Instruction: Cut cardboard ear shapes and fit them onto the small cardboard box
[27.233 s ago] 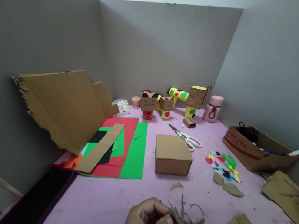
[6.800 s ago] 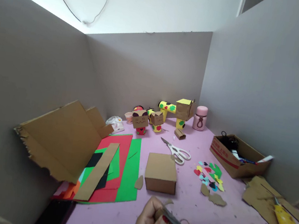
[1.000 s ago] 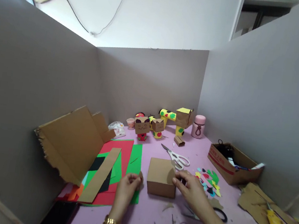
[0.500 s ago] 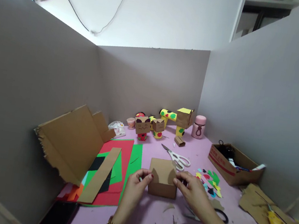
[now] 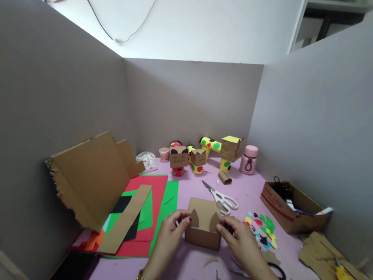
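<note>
Squared brown cardboard box [image 5: 206, 214], two pointed pieces [image 5: 213, 221] (darker brown) over it.

A plain brown cardboard box [image 5: 202, 239] sits squarely between the left hand [image 5: 170, 226] and the right hand [image 5: 239, 237]. Two small, darker, pointed cardboard pieces appear over its top near the front edge: the left piece [image 5: 194, 219] pinched in the left fingertips, the right piece [image 5: 214, 221] in the right.

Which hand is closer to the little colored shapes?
The right hand: it's just left of the colored shapes, at the right side of the box. The left hand is farther away, at the box's left side.
</note>
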Available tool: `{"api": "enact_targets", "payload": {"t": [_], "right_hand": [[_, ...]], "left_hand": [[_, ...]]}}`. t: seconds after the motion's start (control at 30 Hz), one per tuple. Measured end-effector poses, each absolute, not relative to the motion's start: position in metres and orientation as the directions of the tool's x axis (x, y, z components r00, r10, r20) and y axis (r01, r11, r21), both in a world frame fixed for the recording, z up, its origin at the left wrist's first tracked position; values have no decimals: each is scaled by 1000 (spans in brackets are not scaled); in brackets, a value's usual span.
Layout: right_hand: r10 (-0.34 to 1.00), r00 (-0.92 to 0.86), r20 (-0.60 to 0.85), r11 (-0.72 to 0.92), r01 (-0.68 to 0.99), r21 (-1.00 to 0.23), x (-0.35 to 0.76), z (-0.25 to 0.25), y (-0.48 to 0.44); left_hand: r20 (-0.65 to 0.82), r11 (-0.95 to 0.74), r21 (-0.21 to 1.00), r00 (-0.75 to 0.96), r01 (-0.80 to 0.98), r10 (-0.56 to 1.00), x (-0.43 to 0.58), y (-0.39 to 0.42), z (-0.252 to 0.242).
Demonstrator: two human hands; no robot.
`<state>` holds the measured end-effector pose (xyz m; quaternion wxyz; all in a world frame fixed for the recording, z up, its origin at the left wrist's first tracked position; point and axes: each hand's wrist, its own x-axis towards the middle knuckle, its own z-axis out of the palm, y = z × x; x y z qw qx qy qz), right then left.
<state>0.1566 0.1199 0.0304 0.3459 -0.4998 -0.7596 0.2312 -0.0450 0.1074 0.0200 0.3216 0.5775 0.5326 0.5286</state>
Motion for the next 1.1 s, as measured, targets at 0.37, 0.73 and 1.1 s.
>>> {"api": "enact_targets", "payload": {"t": [0.37,0.73,1.1], "right_hand": [[922,-257,291,388,604,-696,156,30,120],[921,-253,295,388,620,-682,155,29,120],[927,-225,300,372,658,-655,156,30,117]], "left_hand": [[247,-226,947,-69,229,967,-43,104,25],[237,-226,960,-51,164,970,-46,106,19],[247,-236,957,-50,166,968,-45,105,21]]}}
